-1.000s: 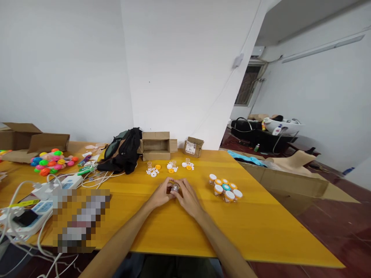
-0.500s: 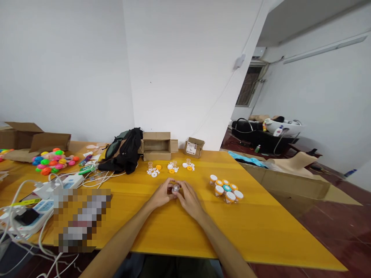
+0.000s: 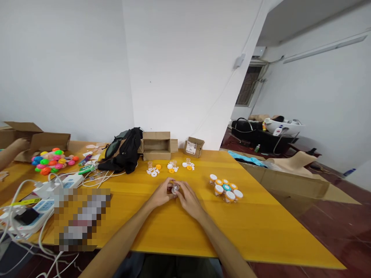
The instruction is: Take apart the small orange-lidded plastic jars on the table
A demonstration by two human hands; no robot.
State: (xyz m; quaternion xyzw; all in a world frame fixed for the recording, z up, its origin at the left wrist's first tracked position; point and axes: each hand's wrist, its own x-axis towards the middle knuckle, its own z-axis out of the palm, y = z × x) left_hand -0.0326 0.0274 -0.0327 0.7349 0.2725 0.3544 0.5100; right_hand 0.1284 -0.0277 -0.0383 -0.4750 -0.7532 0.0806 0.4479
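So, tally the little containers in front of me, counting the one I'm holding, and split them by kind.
Held clear container: 1
Clear containers beside loose parts: 3
Lidded containers grouped at right: 8
Total: 12

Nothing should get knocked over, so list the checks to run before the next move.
1. Left hand on the clear plastic cup: ok.
2. Right hand on the same cup: ok.
3. Cup's contents identifiable: cannot tell, too small.
4. Loose white and yellow pieces apart from the hands: ok, grouped farther back.
5. Lidded jars clear of the right hand: ok, off to its right.
6. Other person's hand clear of the cup: ok, at the far left.
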